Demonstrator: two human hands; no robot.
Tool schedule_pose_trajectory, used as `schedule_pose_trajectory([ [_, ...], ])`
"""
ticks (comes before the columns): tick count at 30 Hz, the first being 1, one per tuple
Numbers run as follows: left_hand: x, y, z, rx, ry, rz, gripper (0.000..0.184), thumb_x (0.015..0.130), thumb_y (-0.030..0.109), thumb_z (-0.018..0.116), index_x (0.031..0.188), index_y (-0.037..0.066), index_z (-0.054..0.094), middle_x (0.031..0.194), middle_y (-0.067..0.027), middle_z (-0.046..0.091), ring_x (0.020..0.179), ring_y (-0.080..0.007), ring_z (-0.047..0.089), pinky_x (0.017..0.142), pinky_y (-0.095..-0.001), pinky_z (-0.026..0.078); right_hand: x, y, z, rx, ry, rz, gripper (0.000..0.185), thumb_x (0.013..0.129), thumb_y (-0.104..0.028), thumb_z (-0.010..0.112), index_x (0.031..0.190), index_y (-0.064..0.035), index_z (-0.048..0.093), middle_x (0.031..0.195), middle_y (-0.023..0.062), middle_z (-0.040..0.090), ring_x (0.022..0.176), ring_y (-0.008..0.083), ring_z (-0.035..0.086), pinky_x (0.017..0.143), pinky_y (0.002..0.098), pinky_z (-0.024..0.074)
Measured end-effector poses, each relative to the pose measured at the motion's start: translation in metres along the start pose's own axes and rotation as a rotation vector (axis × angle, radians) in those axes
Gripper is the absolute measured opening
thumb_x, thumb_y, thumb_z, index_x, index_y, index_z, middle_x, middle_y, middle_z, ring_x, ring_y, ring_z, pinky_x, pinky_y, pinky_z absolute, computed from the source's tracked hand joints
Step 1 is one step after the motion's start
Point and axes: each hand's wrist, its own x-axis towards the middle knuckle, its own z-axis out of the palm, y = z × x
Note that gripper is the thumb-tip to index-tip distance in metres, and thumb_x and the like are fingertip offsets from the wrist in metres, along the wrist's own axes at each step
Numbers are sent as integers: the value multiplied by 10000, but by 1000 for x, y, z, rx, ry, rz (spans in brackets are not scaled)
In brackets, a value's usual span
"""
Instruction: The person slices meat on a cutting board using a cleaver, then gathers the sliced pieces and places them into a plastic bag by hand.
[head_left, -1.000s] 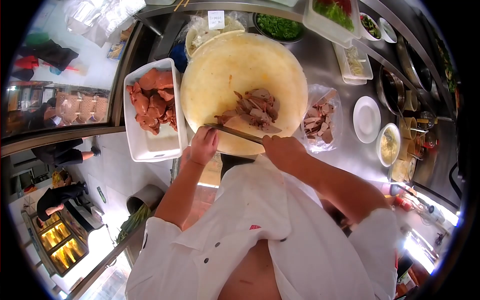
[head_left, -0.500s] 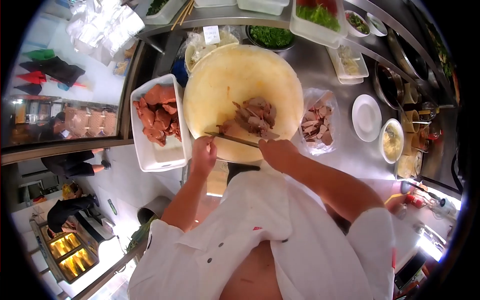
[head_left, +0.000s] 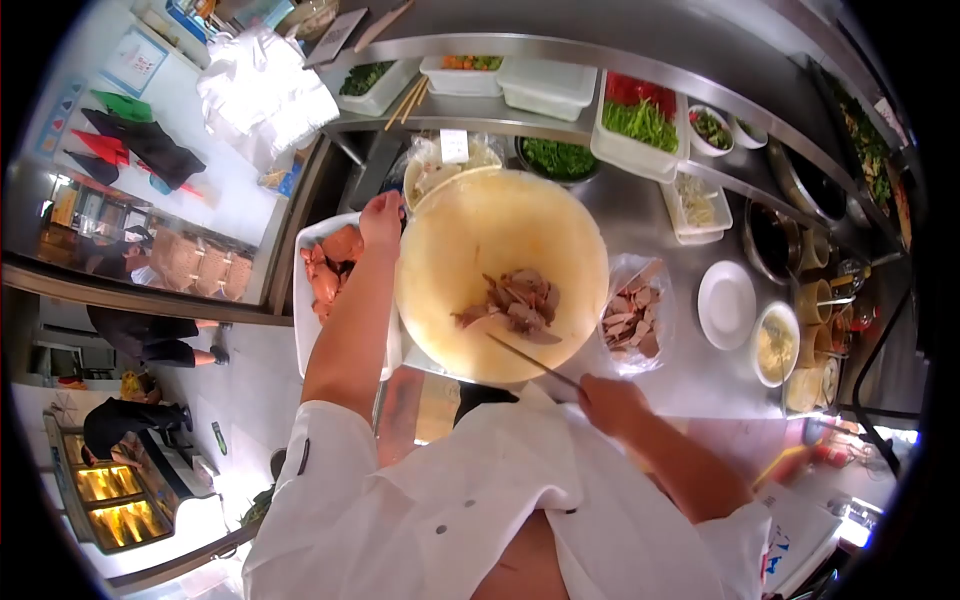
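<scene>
My right hand (head_left: 612, 402) is closed round the handle of a knife (head_left: 532, 362). Its blade, seen nearly edge-on, slants over the near part of a round, pale yellow chopping block (head_left: 500, 225). Beside the blade tip lies a heap of sliced brown-grey meat (head_left: 522, 302), liver-like in look. My left hand (head_left: 381, 220) is beyond the far side of a white tray (head_left: 390, 345), left of the block. Its fingers look curled at a dark, bluish thing that I cannot make out. Reddish-brown meat pieces (head_left: 325, 280) lie in the tray, partly hidden by my left forearm.
Right of the block are a clear bag of meat slices (head_left: 632, 310), a white plate (head_left: 727, 305) and a bowl of yellowish food (head_left: 775, 343). Behind it stand a bowl of chopped greens (head_left: 558, 158) and a shelf (head_left: 480, 108) with tubs. Other people (head_left: 130, 425) are at far left.
My left hand has left the knife's tip end and moved away, past the tray. My right hand has drawn the knife rightward and toward me. The view has tilted up.
</scene>
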Motion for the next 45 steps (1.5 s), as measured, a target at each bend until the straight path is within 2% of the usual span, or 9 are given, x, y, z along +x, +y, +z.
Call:
schedule_pose_trajectory([
  [3,-16,-42,-17,453,-99,446,197,994,235,716,1035,45,746,846,-60,728,765,-185,667,731,-327,549,-12,10,7,123,134,-13,267,1060,-313,523,1056,-53,588,884,215,737,817,463,718,774,573,582],
  [5,-85,-29,-20,636,-417,249,245,963,252,751,1093,45,733,912,-121,734,815,-256,699,786,-350,568,-21,15,17,219,186,13,250,1047,-300,558,1034,-51,583,856,228,726,794,475,707,755,582,578],
  [9,-181,-54,-37,906,-770,577,495,869,310,846,1268,71,674,1140,-144,699,1097,-338,654,941,-418,543,-24,26,39,349,329,-26,218,1015,-251,628,985,-45,563,778,240,699,722,486,685,693,592,568],
  [10,-191,-60,-39,868,-842,517,505,856,288,832,1289,87,670,1144,-152,682,1137,-367,622,995,-453,519,-22,27,43,377,360,-37,214,1011,-240,636,976,-44,558,763,240,694,708,485,682,679,592,566],
  [20,-254,-82,-20,933,-317,317,541,873,273,810,1319,58,594,1119,-119,684,1042,-332,668,929,-432,556,3,6,17,423,331,-30,223,1032,-244,618,979,-34,562,812,255,703,773,496,677,707,596,544],
  [23,-264,-93,-38,589,-563,112,605,875,264,838,1351,37,541,1092,-98,716,990,-290,697,895,-401,572,10,-4,14,417,302,20,228,1038,-254,611,987,-36,566,818,256,705,773,497,675,711,592,542],
  [24,-263,-98,-41,401,-578,152,472,886,194,832,1261,41,589,1138,-86,726,982,-252,706,885,-367,576,12,-9,12,413,292,40,231,1039,-258,610,989,-37,568,819,255,705,771,497,675,710,591,542],
  [30,-248,-109,-45,562,-527,548,225,890,122,801,1071,81,674,1051,-88,706,966,-316,685,830,-422,569,18,-41,4,403,235,145,226,1045,-245,618,978,-33,583,803,241,697,770,488,670,697,566,531],
  [45,-229,-119,-32,528,-508,963,246,843,24,804,1071,57,718,1101,-104,682,1031,-359,660,843,-441,589,46,-86,-8,194,161,79,236,1069,-274,548,1013,-45,554,838,194,694,764,436,694,716,555,560],
])
